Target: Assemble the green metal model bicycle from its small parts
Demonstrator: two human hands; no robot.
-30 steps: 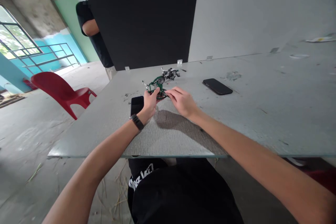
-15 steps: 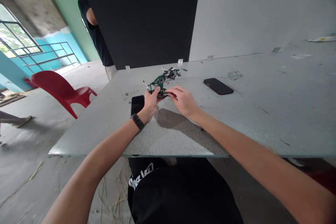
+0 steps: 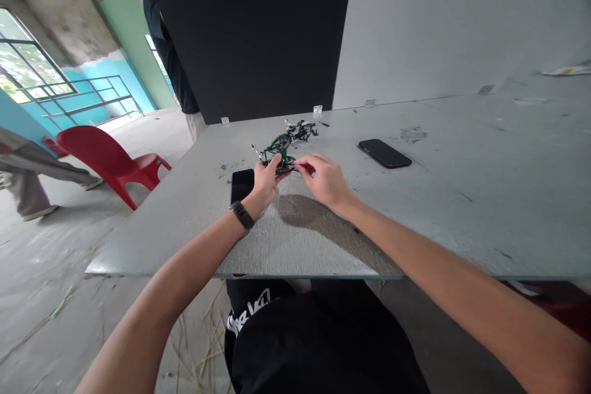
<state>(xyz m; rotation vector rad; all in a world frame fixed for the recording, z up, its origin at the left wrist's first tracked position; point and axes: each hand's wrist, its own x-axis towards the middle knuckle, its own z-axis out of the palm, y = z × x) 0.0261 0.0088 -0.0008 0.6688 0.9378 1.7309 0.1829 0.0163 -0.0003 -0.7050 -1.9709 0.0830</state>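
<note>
A small green model bicycle stands on the grey table. My left hand, with a dark band on its wrist, is closed on the model's near wheel. My right hand pinches the same wheel from the right, fingers pressed together. Just behind it lies a second, black and silver model bicycle. A black phone lies flat beside my left hand.
Another black phone lies to the right. A black panel and a grey panel stand at the table's far edge. A person in dark clothes stands behind the black panel. A red plastic chair sits left; someone's legs pass there.
Both hands stay on the green model; the right fingers have closed in on the wheel. The person behind the panel moved farther behind it. A walking person's legs entered at the left.
</note>
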